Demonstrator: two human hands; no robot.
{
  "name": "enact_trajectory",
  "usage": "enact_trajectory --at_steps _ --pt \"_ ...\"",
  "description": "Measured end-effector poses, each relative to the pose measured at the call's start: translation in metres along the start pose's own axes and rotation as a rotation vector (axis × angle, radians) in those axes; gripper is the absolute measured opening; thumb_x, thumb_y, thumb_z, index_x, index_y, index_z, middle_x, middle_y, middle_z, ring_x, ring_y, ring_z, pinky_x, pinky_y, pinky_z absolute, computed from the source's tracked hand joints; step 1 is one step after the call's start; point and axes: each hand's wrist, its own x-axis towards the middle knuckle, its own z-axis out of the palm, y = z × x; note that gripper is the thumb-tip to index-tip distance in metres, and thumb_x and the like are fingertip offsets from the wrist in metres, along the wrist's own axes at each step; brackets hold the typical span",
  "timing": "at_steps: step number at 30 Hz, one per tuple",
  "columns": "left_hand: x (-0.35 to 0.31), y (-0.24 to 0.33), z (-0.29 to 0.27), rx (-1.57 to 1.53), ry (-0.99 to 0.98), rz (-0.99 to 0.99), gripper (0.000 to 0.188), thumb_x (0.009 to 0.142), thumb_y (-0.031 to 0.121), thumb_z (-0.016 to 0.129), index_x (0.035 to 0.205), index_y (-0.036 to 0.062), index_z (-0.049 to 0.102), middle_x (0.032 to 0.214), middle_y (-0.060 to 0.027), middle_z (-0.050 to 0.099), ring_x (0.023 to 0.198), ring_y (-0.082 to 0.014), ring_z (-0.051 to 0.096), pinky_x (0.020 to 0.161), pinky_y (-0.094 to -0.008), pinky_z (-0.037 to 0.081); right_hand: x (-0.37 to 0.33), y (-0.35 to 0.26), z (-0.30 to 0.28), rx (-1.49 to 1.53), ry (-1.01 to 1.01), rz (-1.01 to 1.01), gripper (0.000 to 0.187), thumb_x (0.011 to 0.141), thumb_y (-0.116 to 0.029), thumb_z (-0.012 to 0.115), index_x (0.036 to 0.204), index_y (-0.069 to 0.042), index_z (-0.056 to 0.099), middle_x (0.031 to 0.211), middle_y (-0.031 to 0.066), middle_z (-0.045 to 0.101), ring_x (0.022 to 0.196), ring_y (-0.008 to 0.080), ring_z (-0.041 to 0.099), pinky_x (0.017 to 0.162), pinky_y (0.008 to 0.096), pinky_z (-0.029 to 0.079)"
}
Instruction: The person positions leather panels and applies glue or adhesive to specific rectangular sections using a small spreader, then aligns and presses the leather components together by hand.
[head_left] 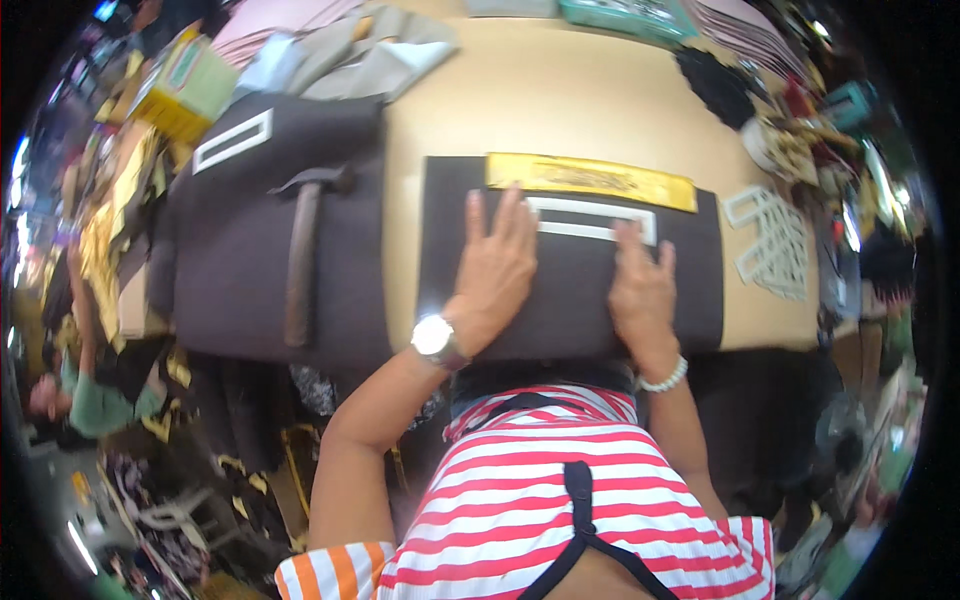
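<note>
Both hands lay flat, fingers spread: left hand (497, 262) and right hand (640, 285) pressing the dark panel (570, 300) at the table's (560, 100) near edge. White frame (592, 219) apparently beneath fingertips; even pressure advisable.

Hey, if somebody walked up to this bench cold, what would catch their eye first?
Probably the left hand and right hand pressed flat on a dark fabric panel at the near table edge, beside a white rectangular frame. Just beyond it lies a shiny gold strip. To the left, a hammer rests on a stack of dark fabric.
</note>
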Motion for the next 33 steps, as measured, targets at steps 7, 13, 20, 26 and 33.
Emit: enact_trajectory --at_steps 7,13,20,26,33 --pt "-0.007 0.008 -0.005 0.172 -0.031 0.019 0.045 0.079 0.018 0.053 0.116 -0.0061 0.057 0.121 -0.0191 0.052 0.134 -0.0347 0.027 0.105 -0.0644 0.017 -0.014 0.044 -0.014 -0.111 -0.056 0.08 0.043 0.09 -0.004 0.039 0.132 -0.002 0.044 0.135 0.0166 0.046 0.122 0.028 0.048 0.105 0.056 0.025" --pt "-0.013 -0.014 0.006 -0.367 0.09 -0.173 0.035 0.08 0.01 0.054 0.114 0.0009 0.058 0.115 -0.0185 0.055 0.126 -0.0363 0.037 0.102 -0.0632 0.023 0.055 0.055 -0.029 0.051 0.047 -0.066 0.038 0.089 -0.019 0.053 0.124 -0.004 0.054 0.125 0.0172 0.054 0.117 0.029 0.049 0.102 0.0475 0.029" --pt "-0.022 0.004 0.025 -0.604 0.423 -0.395 0.044 0.086 0.014 0.055 0.128 0.003 0.047 0.132 -0.022 0.041 0.127 -0.0403 0.035 0.1 -0.064 0.025 0.159 0.085 0.024 -0.077 -0.021 -0.05 0.042 0.093 -0.038 0.046 0.128 -0.015 0.052 0.14 0.0155 0.039 0.131 0.0348 0.034 0.101 0.0615 0.024" --pt "-0.029 0.004 0.022 -0.387 0.312 -0.68 0.046 0.088 0.016 0.052 0.132 0.0039 0.043 0.136 -0.0288 0.034 0.129 -0.0436 0.03 0.1 -0.0636 0.024 0.121 0.09 0.002 -0.212 -0.04 0.087 0.05 0.093 -0.037 0.042 0.134 -0.009 0.042 0.145 0.0148 0.032 0.133 0.0371 0.03 0.103 0.0613 0.022" --pt "-0.038 0.004 0.012 -0.68 0.463 -0.525 0.033 0.083 -0.001 0.053 0.115 -0.0025 0.058 0.119 -0.0215 0.056 0.116 -0.0353 0.05 0.098 -0.0467 0.039 0.035 0.169 -0.011 -0.084 0.055 -0.043 0.034 0.085 -0.008 0.054 0.119 -0.003 0.049 0.133 0.0163 0.045 0.131 0.0338 0.035 0.105 0.0508 0.027"
